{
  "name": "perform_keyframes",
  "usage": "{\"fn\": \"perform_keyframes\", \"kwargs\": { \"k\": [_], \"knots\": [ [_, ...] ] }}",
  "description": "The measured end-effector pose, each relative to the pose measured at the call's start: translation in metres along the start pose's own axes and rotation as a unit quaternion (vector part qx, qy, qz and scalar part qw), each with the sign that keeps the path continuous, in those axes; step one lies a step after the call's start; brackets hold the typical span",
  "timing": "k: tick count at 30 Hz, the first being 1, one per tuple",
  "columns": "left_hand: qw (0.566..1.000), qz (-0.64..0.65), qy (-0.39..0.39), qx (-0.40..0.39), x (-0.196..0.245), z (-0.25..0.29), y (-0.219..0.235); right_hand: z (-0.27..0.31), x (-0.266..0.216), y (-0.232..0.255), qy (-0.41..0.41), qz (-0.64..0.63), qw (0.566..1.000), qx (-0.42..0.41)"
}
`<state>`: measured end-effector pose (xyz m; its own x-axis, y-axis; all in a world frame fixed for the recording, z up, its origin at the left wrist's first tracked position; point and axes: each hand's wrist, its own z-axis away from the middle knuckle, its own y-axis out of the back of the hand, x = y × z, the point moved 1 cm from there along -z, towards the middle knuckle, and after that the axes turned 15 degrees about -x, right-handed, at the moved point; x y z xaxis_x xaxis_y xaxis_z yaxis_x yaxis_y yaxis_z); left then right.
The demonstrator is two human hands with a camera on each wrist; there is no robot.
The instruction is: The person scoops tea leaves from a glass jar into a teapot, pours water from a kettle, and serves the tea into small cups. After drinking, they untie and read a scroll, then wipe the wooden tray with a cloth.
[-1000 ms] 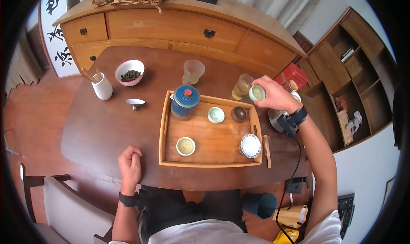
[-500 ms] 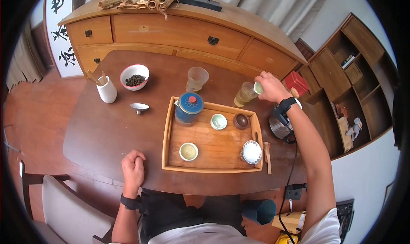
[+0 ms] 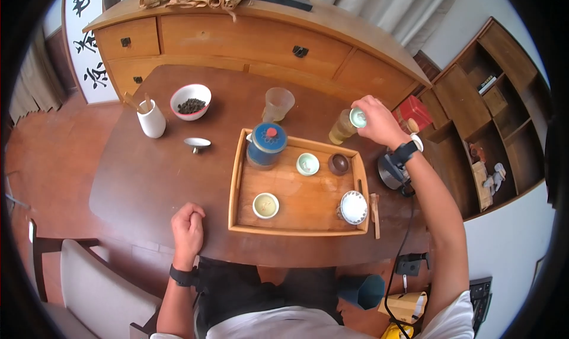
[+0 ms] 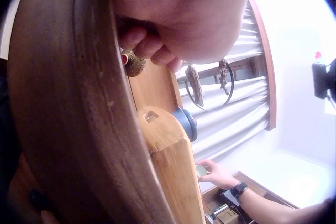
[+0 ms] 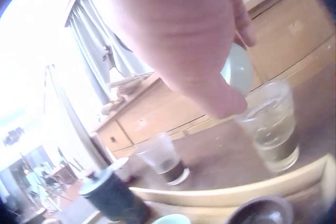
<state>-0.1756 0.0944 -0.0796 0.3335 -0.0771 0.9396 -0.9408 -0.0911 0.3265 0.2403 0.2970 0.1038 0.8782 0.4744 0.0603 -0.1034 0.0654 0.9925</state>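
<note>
My right hand point(image 3: 381, 123) grips a small pale green teacup point(image 3: 358, 118) by its side. The cup is raised beside a glass point(image 3: 340, 131) of pale yellow liquid, behind the tray's right corner; in the right wrist view the cup point(image 5: 239, 70) shows over that glass's rim. At the table's front edge, my left hand point(image 3: 188, 227) rests with fingers loosely curled, holding nothing. On the wooden tray point(image 3: 296, 229) stand a blue teapot point(image 3: 266, 149) with a red knob, a cup of pale tea point(image 3: 265, 205), another pale green cup point(image 3: 307, 165), a brown cup point(image 3: 338, 164) and a patterned white cup point(image 3: 354, 208).
Left of the tray are a bowl of dark tea leaves point(image 3: 191, 105), a white tool holder point(image 3: 152, 121) and a small white strainer-like piece point(image 3: 197, 143). A second glass point(image 3: 277, 104) stands behind the teapot. A kettle point(image 3: 392, 173) lies under my right wrist, its cable hanging down.
My right hand moved the cup slightly away from the tray, tipped it at the glass, then turned its mouth back into view. The left hand stayed on the table edge.
</note>
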Motion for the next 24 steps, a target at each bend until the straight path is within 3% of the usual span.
{"fn": "perform_keyframes", "kwargs": {
  "k": [1, 3, 4, 6, 8, 14, 18, 24],
  "knots": [
    [1.000, -0.001, 0.001, -0.002, 0.001, 0.000, 0.000, 0.004, -0.014, 0.004, 0.000, -0.066, 0.998, -0.013],
    [1.000, -0.004, 0.010, -0.009, 0.001, -0.001, 0.002, 0.016, -0.049, 0.001, 0.082, -0.094, 0.989, -0.076],
    [1.000, -0.006, 0.018, -0.014, 0.001, -0.001, 0.003, 0.025, -0.069, -0.004, 0.097, -0.130, 0.976, -0.143],
    [1.000, -0.007, 0.018, -0.017, 0.000, -0.002, 0.002, 0.040, -0.105, -0.027, 0.166, -0.144, 0.952, -0.214],
    [1.000, -0.008, 0.006, -0.012, -0.001, -0.001, 0.002, 0.051, -0.135, -0.040, 0.166, -0.119, 0.928, -0.310],
    [1.000, 0.009, 0.003, -0.014, 0.000, -0.001, 0.002, 0.057, -0.137, -0.069, 0.174, -0.075, 0.931, -0.312],
    [1.000, 0.018, 0.006, -0.014, 0.000, -0.001, 0.002, 0.053, -0.148, -0.053, 0.158, -0.100, 0.943, -0.276],
    [1.000, 0.009, 0.018, -0.019, 0.002, -0.001, 0.002, 0.027, -0.188, -0.078, 0.279, -0.157, 0.934, -0.161]
  ]
}}
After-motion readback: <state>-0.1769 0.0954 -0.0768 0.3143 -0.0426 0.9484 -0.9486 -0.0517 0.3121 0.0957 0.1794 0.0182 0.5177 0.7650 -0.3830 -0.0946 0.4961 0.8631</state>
